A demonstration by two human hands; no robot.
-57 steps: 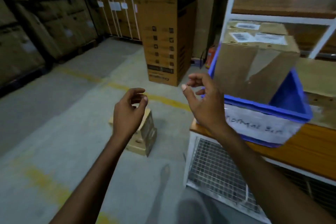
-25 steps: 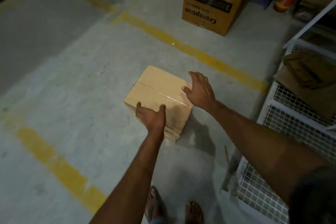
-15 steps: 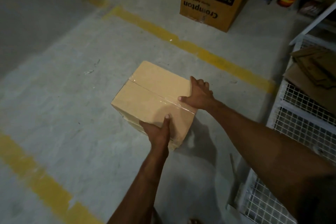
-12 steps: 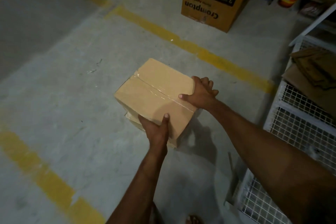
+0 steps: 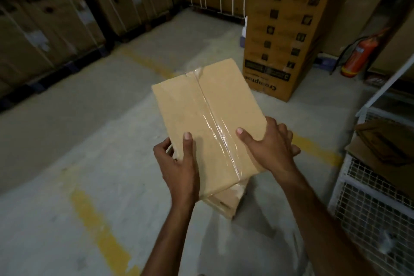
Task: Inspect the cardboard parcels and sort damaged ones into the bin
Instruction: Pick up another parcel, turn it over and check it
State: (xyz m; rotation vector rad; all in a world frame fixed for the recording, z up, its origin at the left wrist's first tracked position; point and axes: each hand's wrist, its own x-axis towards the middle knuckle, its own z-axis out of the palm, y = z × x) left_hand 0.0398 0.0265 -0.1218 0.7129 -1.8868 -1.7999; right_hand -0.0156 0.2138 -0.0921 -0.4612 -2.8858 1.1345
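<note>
plain brown taped cardboard parcel [image 5: 208, 123] clamped by left hand [image 5: 179, 163] and right hand [image 5: 271, 148] at near corners; looks light, stiff, tape slick, so grip bare edges

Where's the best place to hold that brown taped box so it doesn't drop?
By its two opposite side edges, one hand from each side, thumb on top, fingers underneath. The parcel is wide and flat-topped, with slick tape down the middle, too broad for one hand. The left hand and right hand hold it so.

Tan parcel [image 5: 183, 105] — grey floor [image 5: 89, 141] (yellow stripes [image 5: 98, 231])
</note>
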